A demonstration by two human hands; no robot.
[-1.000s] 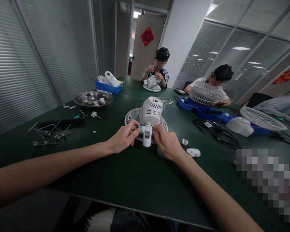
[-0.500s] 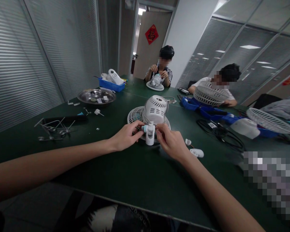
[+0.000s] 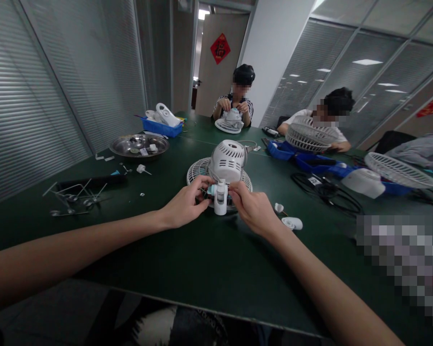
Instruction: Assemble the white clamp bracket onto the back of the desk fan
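A white fan motor housing lies face down on its round grille in the middle of the dark green table. At its near side a small white neck piece with a light blue part sticks out. My left hand pinches the blue part from the left, fingers closed. From the right, my right hand grips the white neck piece, fingers curled round it.
Small white parts lie right of my right hand. A steel bowl, a blue tray and metal wire clips lie to the left. Black cable and other fans are on the right. Two people work at the far end.
Both hands stay on the neck piece, with fingers shifting slightly. The view has wobbled with my head.
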